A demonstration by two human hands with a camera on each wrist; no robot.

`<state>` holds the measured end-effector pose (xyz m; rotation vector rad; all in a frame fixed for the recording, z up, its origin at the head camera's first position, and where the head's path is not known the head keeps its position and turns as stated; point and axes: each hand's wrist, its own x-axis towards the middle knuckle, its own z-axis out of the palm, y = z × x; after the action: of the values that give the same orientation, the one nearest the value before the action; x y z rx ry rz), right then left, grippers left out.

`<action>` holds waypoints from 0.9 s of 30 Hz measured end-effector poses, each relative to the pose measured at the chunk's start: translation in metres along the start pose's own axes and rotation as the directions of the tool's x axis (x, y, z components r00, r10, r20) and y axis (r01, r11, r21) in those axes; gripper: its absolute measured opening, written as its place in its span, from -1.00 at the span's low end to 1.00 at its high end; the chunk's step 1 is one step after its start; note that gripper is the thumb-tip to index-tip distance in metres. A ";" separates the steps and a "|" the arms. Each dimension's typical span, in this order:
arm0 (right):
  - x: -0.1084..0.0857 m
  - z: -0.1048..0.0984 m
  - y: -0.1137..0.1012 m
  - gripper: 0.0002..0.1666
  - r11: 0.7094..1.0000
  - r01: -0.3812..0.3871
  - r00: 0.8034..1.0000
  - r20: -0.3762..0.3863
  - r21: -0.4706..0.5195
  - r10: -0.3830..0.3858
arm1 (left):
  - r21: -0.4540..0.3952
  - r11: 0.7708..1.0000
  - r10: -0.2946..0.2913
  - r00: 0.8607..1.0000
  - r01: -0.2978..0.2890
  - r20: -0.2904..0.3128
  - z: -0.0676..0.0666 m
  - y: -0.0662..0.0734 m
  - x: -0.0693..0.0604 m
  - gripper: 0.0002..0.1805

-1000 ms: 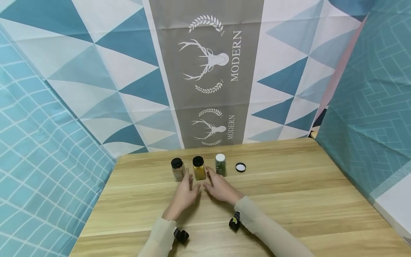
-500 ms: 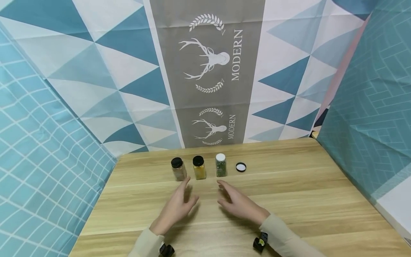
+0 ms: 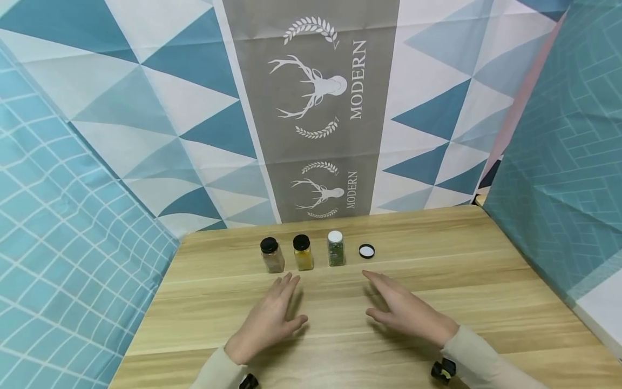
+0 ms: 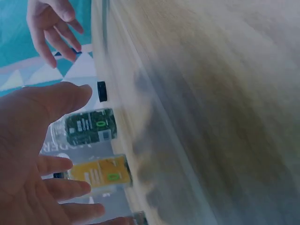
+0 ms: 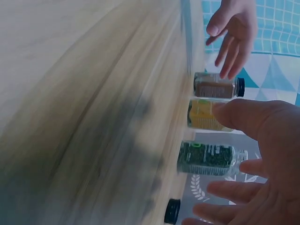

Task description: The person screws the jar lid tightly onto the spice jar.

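Note:
Three small glass spice jars stand upright in a row on the wooden table. The left jar (image 3: pixel 274 260) has brown contents and a black lid; the middle jar (image 3: pixel 304 260) is yellow, also black-lidded. A green herb jar (image 3: pixel 336 253) with a whitish top stands to their right, and a loose black cap (image 3: pixel 366 251) lies beside it. My left hand (image 3: pixel 268 319) hovers in front of the brown and yellow jars, fingers extended, holding nothing. Farther right, my right hand (image 3: pixel 405 310) is held in front of the loose cap, fingers extended and nothing in its grasp.
The wooden table (image 3: pixel 486 270) reaches back to a patterned cloth (image 3: pixel 330 108) hung behind it. Blue tiled-pattern cloth (image 3: pixel 73 232) hangs at the left side, and a teal cloth (image 3: pixel 573 162) at the right.
Both hands have drawn back from around the yellow jar and spread apart, the right one moving well to the right. The jars and the cap stay in place.

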<state>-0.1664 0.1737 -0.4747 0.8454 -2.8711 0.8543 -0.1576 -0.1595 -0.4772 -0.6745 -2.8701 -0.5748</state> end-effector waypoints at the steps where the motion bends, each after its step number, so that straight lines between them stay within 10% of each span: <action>1: -0.002 -0.002 0.001 0.07 1.000 0.002 1.000 -0.007 -0.016 -0.002 | 0.021 1.000 0.018 1.000 -0.018 -0.001 0.001 0.002 0.001 0.06; 11: -0.009 -0.011 0.008 0.11 0.992 0.040 0.999 -0.023 -0.116 -0.043 | -0.054 0.993 0.105 0.994 -0.107 -0.031 0.021 0.027 0.028 0.09; 27: 0.000 -0.019 0.028 0.23 0.990 -0.007 0.993 -0.118 -0.144 -0.010 | -0.429 0.901 -0.135 0.982 0.066 -0.134 0.047 0.059 0.066 0.06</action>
<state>-0.1824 0.2029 -0.4724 0.7546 -2.7882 0.6621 -0.1922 -0.0659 -0.4868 -0.5004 -2.6561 -1.2324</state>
